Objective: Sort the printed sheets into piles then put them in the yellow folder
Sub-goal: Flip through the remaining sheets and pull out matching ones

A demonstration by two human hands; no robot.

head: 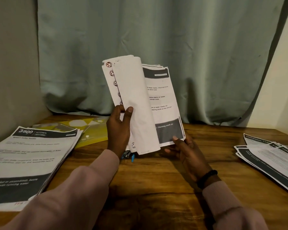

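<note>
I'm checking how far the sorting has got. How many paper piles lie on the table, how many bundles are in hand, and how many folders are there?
Paper piles on the table: 2, the left pile and the right pile
Held bundle: 1
Yellow folder: 1
Total: 4

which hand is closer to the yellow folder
Left. The left hand grips the held sheets right beside the yellow folder, which lies just to its left. The right hand is farther right.
</note>
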